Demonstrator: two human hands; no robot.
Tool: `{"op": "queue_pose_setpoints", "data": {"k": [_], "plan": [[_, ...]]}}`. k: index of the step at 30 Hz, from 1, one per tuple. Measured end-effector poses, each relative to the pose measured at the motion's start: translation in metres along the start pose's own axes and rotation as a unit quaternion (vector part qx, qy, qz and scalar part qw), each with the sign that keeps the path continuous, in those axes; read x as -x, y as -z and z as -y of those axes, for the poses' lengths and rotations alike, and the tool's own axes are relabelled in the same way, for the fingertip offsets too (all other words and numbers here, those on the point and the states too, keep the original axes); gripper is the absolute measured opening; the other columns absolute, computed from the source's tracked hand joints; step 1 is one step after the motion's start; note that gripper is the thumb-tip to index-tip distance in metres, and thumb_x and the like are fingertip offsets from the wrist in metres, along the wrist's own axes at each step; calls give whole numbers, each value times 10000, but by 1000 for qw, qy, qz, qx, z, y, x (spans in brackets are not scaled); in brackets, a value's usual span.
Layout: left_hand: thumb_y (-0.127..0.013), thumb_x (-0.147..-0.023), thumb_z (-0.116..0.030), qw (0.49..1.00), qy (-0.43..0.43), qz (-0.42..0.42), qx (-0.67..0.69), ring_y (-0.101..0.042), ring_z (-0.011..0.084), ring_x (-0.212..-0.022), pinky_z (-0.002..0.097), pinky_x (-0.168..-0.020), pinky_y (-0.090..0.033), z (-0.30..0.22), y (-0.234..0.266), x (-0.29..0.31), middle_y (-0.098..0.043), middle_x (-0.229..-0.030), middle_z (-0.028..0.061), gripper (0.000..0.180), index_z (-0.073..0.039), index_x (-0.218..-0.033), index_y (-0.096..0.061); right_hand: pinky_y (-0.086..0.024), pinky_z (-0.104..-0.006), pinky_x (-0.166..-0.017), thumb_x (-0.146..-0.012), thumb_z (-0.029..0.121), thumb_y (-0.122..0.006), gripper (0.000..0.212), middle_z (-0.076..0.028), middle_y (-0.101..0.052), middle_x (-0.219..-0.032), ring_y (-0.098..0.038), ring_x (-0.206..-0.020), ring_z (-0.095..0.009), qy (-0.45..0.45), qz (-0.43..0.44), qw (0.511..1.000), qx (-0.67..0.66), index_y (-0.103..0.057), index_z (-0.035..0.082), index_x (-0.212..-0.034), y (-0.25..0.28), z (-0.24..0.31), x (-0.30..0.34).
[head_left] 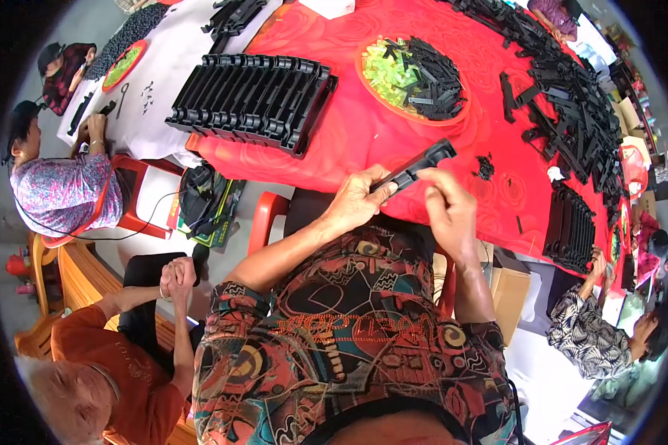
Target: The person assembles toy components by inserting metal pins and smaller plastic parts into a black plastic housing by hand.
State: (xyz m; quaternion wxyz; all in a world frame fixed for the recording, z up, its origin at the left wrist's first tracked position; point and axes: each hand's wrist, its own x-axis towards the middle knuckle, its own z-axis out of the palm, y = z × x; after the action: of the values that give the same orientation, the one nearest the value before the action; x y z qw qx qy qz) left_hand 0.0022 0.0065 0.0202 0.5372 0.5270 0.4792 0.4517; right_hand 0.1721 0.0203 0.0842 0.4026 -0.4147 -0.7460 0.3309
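Observation:
My left hand (358, 199) grips a long, narrow black plastic piece (432, 157) by its lower end, thumb laid along it. The piece slants up to the right above the table's front edge. Close beside it is my right hand (451, 211), its fingers curled and the index fingertip at or nearly at the piece; anything between those fingers is hidden. Beyond them stands an orange-rimmed round tray (464, 113) with small yellow-green parts (384, 70) on the left and small black strips (434, 78) on the right.
A rack-like row of black pieces (252, 100) lies at the table's left; another black stack (570, 228) is at the right. Loose black parts (571, 111) form a long heap along the far right. Red cloth (326, 167) covers the table. Other people sit left and right; one (126, 356) sits close by.

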Motion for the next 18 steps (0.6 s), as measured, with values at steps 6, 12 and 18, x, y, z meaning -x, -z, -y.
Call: {"op": "queue_pose_setpoints", "data": {"k": [6, 12, 18], "plan": [[-509, -876, -108, 992, -18, -43, -114, -471, 47, -551, 207, -475, -410, 15, -4, -3, -497, -645, -9, 110, -23, -812, -484, -392, -289, -478, -780, 14, -508, 202, -120, -508, -600, -495, -493, -178, 3, 82, 991, 109, -544, 26, -978, -10, -8, -8], [-504, -875, -98, 998, 14, -65, -5, -476, 61, -530, 214, -463, -397, 4, -6, -1, -511, -637, 3, 116, -31, -787, -469, -211, -199, -368, -858, 58, -436, 152, 56, -305, -512, -246, -403, -31, 7, -76, 858, -507, -535, -24, -939, 19, 4, -19], [-548, -851, -138, 996, 9, -89, 29, -463, 89, -466, 279, -442, -382, 10, -13, 2, -472, -543, 8, 189, -30, -727, -455, -202, -214, -356, -863, 53, -435, 132, 44, -249, -502, -230, -391, -45, 60, -128, 808, -572, -505, -44, -919, -1, 13, -47]]}}
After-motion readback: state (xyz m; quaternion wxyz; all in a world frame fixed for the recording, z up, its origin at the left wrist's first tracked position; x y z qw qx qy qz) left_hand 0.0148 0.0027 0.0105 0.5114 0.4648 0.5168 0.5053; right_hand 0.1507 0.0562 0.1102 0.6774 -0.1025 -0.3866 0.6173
